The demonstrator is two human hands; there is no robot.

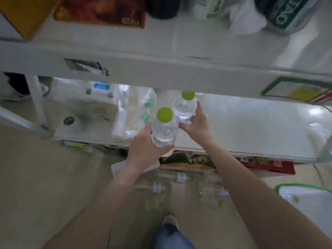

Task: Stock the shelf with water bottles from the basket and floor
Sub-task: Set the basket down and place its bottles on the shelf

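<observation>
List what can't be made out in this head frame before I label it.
- Far bottle in the right hand: top tucked under the upper shelf edge; whether its base rests on the shelf, hidden by the hand.
- Bottles on the floor: motion blur, count unclear.
- Near bottle label: too blurred to read; left hand covers its base.
- Basket: cut off at right edge.
</observation>
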